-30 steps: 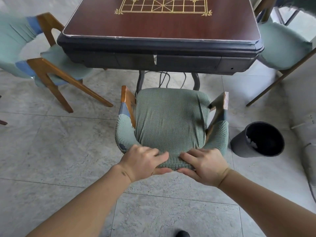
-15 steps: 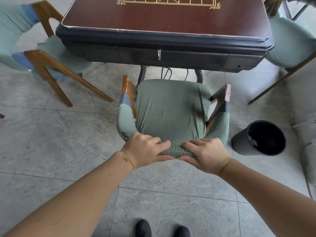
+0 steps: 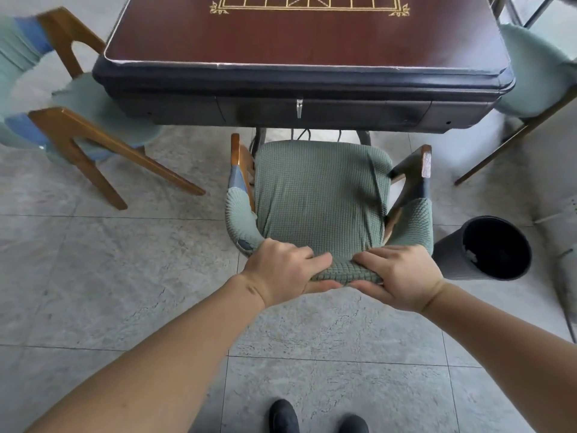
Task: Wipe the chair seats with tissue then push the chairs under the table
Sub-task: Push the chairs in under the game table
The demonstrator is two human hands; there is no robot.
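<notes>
Grey tiled floor [image 3: 103,285] carries table [image 3: 306,89], three chairs, black bin [image 3: 487,248].

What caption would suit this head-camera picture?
Both hands, left hand and right hand, grip the green chair's backrest facing the table.

**Soft daylight, blurry edges**

Even, bright light, shadows faint. Pale sheen on the table [image 3: 312,35] top. Wide-angle bend at the frame edges; left chair [image 3: 46,98] smeared w/ blur, centre chair [image 3: 318,198] sharp.

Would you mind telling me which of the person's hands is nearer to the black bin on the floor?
Right. The right hand grips the chair's backrest just beside the black bin; the left hand grips it farther away.
</notes>
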